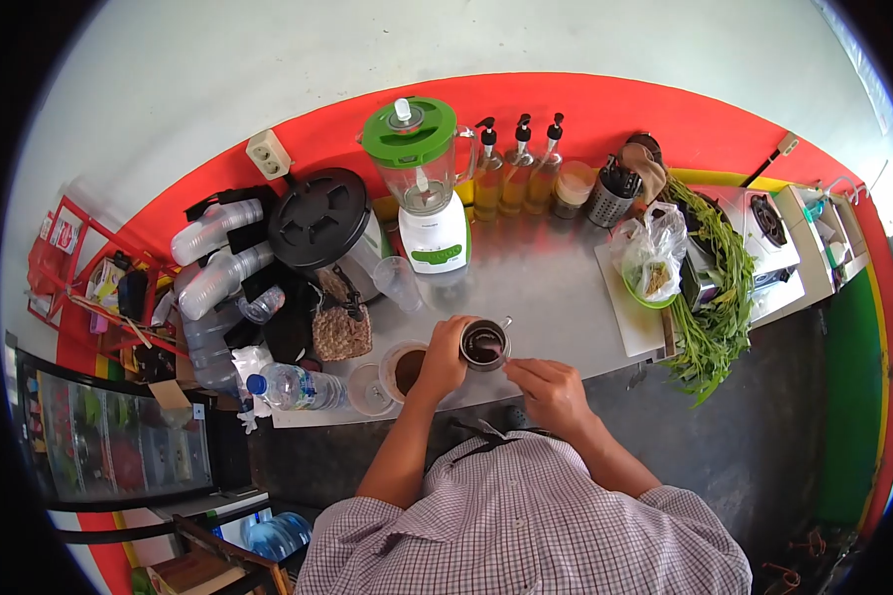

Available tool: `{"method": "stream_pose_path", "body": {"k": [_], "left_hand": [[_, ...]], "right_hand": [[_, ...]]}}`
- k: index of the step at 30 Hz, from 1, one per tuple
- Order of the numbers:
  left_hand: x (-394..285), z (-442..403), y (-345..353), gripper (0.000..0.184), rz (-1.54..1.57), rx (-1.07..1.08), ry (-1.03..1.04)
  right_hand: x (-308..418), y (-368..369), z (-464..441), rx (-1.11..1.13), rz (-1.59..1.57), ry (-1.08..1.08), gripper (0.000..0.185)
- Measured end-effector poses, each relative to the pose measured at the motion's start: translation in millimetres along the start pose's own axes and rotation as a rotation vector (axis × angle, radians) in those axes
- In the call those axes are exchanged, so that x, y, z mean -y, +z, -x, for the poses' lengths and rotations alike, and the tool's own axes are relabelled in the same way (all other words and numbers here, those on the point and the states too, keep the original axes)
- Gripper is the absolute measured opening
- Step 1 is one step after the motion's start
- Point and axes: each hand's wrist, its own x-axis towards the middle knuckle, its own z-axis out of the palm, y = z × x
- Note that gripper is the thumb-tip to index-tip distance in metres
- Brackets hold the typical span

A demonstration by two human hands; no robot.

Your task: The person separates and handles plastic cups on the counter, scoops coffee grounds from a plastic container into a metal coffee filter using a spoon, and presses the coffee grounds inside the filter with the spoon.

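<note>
Near the front edge of the metal counter (pixel 556 288), my left hand (pixel 445 359) is wrapped round the left side of a cup (pixel 484 345) with dark liquid in it. My right hand (pixel 554 395) is closed at the cup's lower right, its fingers pinched together; what they hold is too small to make out. Just left of my left hand stands a tub of brown powder (pixel 405 369), partly hidden by that hand. Beside it are a clear empty container (pixel 369 390) and a water bottle (pixel 303 387) lying on its side.
A green-lidded blender (pixel 432 188), pump bottles (pixel 518 174) and a clear plastic cup (pixel 397 283) stand behind. To the left are a black-lidded bin (pixel 319 220) and stacked cups (pixel 223 278). Leafy greens (pixel 714 297) and a plastic bag (pixel 650 260) lie right.
</note>
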Motion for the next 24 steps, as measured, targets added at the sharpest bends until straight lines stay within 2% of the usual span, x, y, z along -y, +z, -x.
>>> {"method": "stream_pose_path", "body": {"k": [2,3,5,7,9,11,13,14,19,21,24], "left_hand": [[-3,3,3,0.052,-0.008,-0.011,-0.025],[-5,4,4,0.056,-0.005,-0.017,-0.032],[-5,5,10,0.059,-0.002,-0.02,-0.032],[-4,9,18,0.067,0.023,-0.169,-0.014],[-4,13,23,0.07,0.038,-0.164,-0.031],[-7,17,27,0.072,0.053,-0.165,-0.061],[-13,21,30,0.072,-0.096,-0.174,-0.079],[-16,22,31,0.072,-0.094,-0.174,-0.084],[-17,25,30,0.071,-0.038,-0.123,-0.194],[-22,33,27,0.072,-0.057,-0.123,-0.199],[-23,32,20,0.077,-0.111,-0.134,-0.165]], "right_hand": [[2,-4,-4,-0.077,0.071,0.05,0.032],[2,1,-3,-0.077,0.072,0.056,0.032],[0,13,-2,-0.085,0.072,0.069,0.034],[6,12,-1,-0.016,0.046,0.056,0.039],[10,10,-1,0.057,0.015,0.046,0.045],[13,7,-1,0.024,0.035,-0.009,0.044],[15,2,-2,-0.002,0.072,0.028,0.039],[15,0,-2,-0.039,0.116,0.06,0.034],[9,18,2,-0.097,0.156,0.102,0.035],[7,24,5,-0.034,0.095,0.08,0.045],[8,22,7,-0.039,0.088,0.066,0.046]]}}
